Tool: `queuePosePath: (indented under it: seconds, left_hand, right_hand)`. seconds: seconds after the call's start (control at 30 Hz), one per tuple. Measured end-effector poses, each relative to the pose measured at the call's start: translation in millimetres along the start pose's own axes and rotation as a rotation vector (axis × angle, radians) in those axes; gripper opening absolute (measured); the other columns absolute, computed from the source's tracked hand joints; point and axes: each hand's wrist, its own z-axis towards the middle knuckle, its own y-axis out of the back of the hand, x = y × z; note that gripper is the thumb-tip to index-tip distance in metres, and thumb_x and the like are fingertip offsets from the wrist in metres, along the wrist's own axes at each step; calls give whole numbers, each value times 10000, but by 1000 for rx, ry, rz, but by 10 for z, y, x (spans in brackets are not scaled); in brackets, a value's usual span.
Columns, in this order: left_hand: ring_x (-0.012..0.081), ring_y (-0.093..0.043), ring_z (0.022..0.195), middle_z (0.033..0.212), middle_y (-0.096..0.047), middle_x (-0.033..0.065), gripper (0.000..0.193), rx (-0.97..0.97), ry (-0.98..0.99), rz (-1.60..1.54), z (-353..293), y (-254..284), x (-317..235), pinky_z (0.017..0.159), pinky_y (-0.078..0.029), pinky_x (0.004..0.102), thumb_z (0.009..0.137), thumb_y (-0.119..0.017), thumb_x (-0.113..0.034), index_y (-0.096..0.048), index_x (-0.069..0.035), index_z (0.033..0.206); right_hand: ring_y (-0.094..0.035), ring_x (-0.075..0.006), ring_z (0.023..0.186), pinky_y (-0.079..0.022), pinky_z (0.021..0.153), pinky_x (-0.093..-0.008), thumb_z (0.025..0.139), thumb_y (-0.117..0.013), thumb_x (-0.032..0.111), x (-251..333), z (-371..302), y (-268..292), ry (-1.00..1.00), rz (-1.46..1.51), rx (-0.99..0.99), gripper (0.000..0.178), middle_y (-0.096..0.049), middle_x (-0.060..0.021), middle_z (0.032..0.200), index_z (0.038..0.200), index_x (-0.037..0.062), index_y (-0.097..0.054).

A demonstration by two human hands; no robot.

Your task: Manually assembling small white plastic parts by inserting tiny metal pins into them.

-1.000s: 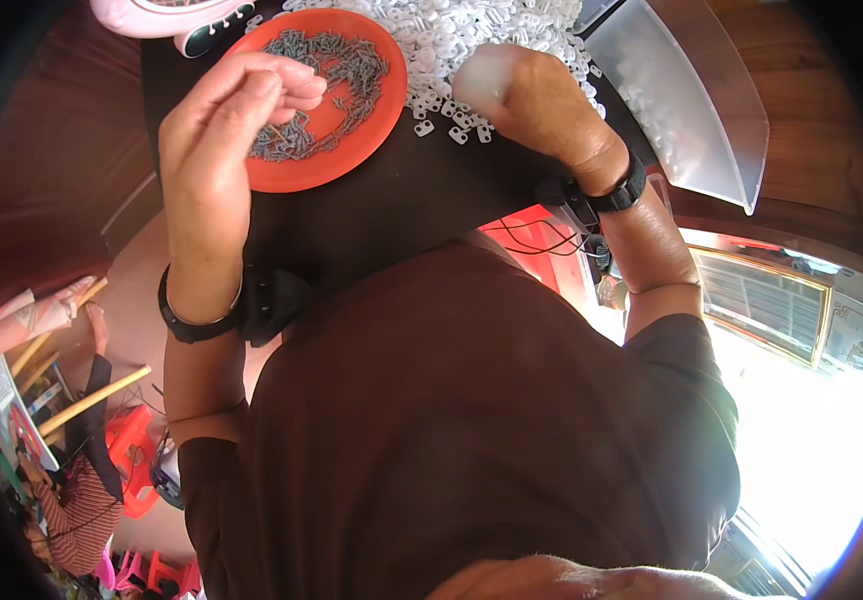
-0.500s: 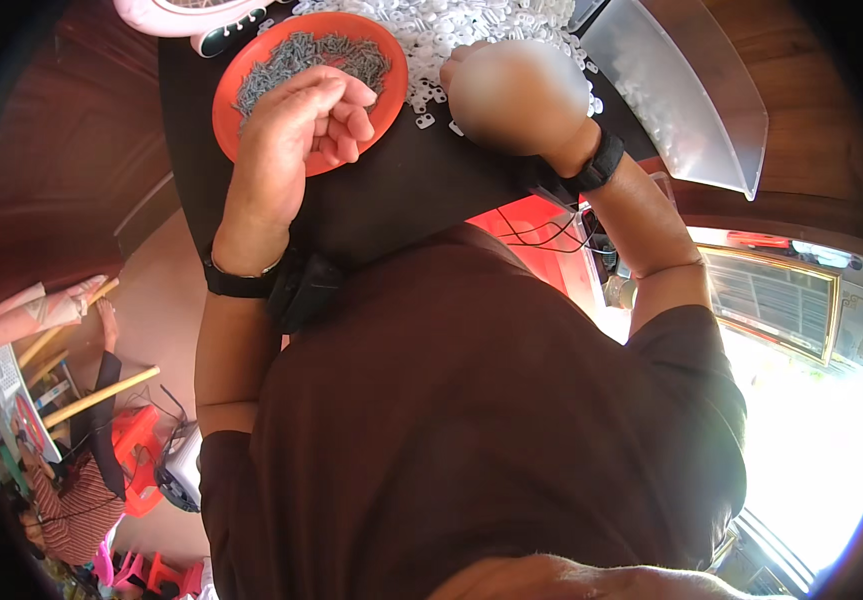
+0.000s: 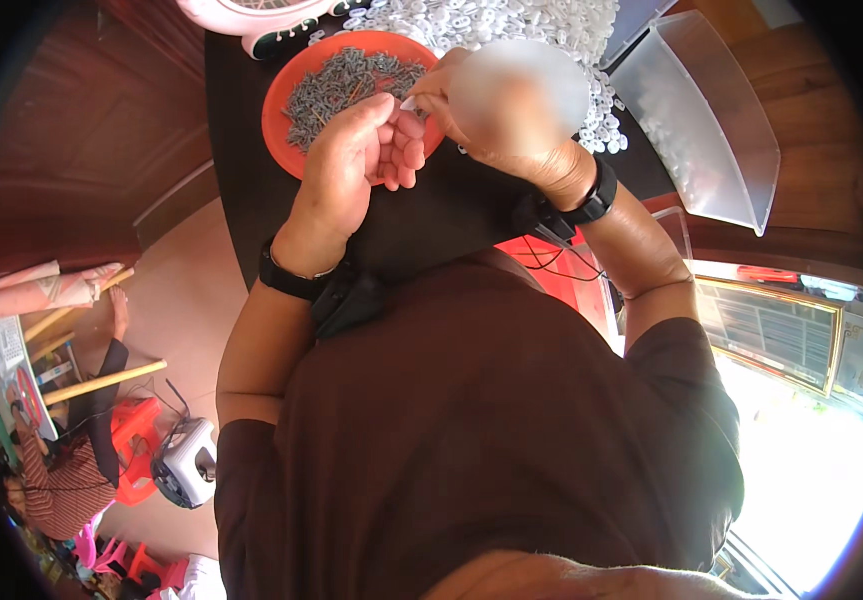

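White plastic shows at the meeting point of the two hands: in the head view a small white piece sits between their fingertips, above the right side of an orange plate of grey screw-like fasteners. The right hand, largely under a round blur, seems to have its thumb and forefinger pinched together on that piece. The left hand is half curled, its thumb and forefinger close together beside the piece; whether its fingers grip anything I cannot tell. For work this small, I judge a light pinch at the edges best, keeping any hole in sight, with the left wrist steady and only the fingertips doing the adjusting.

The plate's near rim lies under the left hand, so a dropped knuckle or the black wristband might tip it; staying slightly high should avoid that. A loose pile of white plastic pieces spreads just beyond the right hand, and a translucent bin stands farther right. Black surface between plate and torso looks like the easiest room for the wrists, though its near edge runs close to the body.
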Motion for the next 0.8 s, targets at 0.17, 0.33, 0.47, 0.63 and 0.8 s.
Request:
queuePosePath:
  seconds: [0.17, 0.33, 0.47, 0.63, 0.8]
  left_hand:
    - [93, -514, 583, 713, -581, 33, 314, -6, -22, -28, 20, 32, -17, 536, -371, 200, 915, -422, -325, -552, -43, 869]
    - [96, -509, 564, 677, -564, 28, 203, -53, -78, -78, 26, 143, -65, 522, -368, 210, 882, -459, -221, -551, -46, 836]
    - [118, -497, 547, 660, -554, 43, 172, -167, -204, -107, 70, 304, -75, 506, -348, 232, 858, -481, -191, -549, -37, 821]
    - [124, -500, 553, 667, -555, 44, 153, -270, -302, -137, 76, 394, -104, 523, -356, 234, 856, -495, -185, -547, -44, 828]
    - [126, -503, 557, 674, -557, 42, 151, -306, -289, -130, 77, 360, -95, 533, -362, 235, 859, -491, -185, -546, -48, 824]
  right_hand:
    - [-627, -235, 738, -509, 636, -302, 785, -661, 51, 23, 23, -65, 16, 24, 33, 117, -623, -82, 823, 902, 52, -651]
    - [-632, -189, 785, -509, 689, -280, 810, -665, 77, -31, 210, -110, -108, 240, 159, 200, -636, -71, 880, 1006, 35, -667]
    - [-621, -210, 783, -496, 719, -295, 798, -666, 96, -127, 306, -180, -420, 499, 231, 202, -629, -69, 864, 997, 68, -670]
    - [-604, -276, 774, -498, 701, -366, 783, -625, 183, -293, 204, -327, -63, -124, 431, 146, -608, -73, 827, 906, 120, -675]
    - [-628, -281, 833, -507, 729, -389, 780, -578, 194, -252, 264, -467, -97, -363, 522, 160, -639, -94, 867, 875, 99, -665]
